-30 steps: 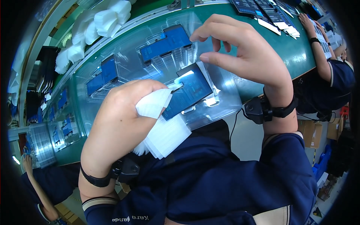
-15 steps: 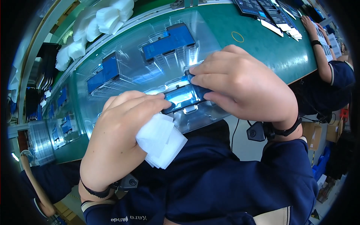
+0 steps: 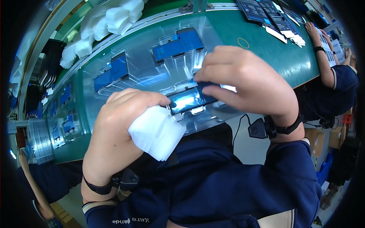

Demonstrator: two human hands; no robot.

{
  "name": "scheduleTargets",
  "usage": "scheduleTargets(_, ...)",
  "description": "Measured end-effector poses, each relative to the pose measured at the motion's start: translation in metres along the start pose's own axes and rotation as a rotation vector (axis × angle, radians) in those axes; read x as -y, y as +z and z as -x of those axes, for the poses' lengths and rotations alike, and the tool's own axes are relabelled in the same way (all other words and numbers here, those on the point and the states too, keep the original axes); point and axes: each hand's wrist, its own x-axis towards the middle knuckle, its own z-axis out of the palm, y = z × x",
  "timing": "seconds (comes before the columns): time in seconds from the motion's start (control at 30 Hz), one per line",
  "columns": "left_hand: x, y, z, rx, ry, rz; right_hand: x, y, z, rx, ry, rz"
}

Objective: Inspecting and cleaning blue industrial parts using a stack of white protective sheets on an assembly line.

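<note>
In the clear plastic tray [image 3: 207, 119] nearest me lies a flat, L-shaped, battery-like piece [image 3: 186, 99] with a shiny blue face and black edges. My left hand [image 3: 121, 117] is closed round a stack of thin white sheets [image 3: 157, 133]. Its fingertips rest by the piece's left end. Bent over the right end, my right hand [image 3: 237, 81] has its thumb and fingers closed on it, hiding much of that end. Two similar blue pieces, one at the far side [image 3: 178, 46] and one farther left [image 3: 112, 73], sit in other pockets.
White sheet piles [image 3: 118, 19] lie beyond the tray, near a metal rail. A yellow rubber band [image 3: 243, 43] rests on the green table [image 3: 273, 49]. Dark flat pieces [image 3: 262, 15] are heaped far right, near another person's arms [image 3: 321, 53]. Stacked trays [image 3: 40, 142] stand left.
My right thumb has drawn closer to the fingers at the piece's right end. The white sheets in my left hand have tilted and shifted slightly left. The view has moved a little.
</note>
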Motion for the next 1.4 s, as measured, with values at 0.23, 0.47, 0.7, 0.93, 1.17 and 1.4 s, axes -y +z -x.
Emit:
scheduleTargets(0.23, 0.007, 0.005, 0.003, 0.013, 0.034, 0.030, 0.010, 0.017, -0.005, 0.108, 0.047, 0.043)
scheduleTargets(0.47, 0.010, -0.003, 0.006, 0.002, -0.052, 0.059, 0.019, 0.011, -0.009, 0.176, 0.083, 0.187)
scheduleTargets(0.7, 0.012, -0.004, 0.007, -0.037, -0.072, 0.182, 0.008, 0.011, -0.011, 0.151, 0.000, 0.167)
scheduleTargets(0.93, 0.019, -0.002, -0.001, 0.023, -0.010, 0.208, -0.002, 0.019, 0.001, -0.075, 0.054, -0.159)
scheduleTargets(1.17, 0.017, 0.004, 0.000, 0.028, -0.291, 0.524, -0.009, 0.017, 0.005, -0.136, 0.160, -0.363)
scheduleTargets(1.4, -0.002, 0.008, 0.002, 0.106, 0.027, -0.060, -0.013, 0.019, 0.007, -0.205, 0.207, -0.423)
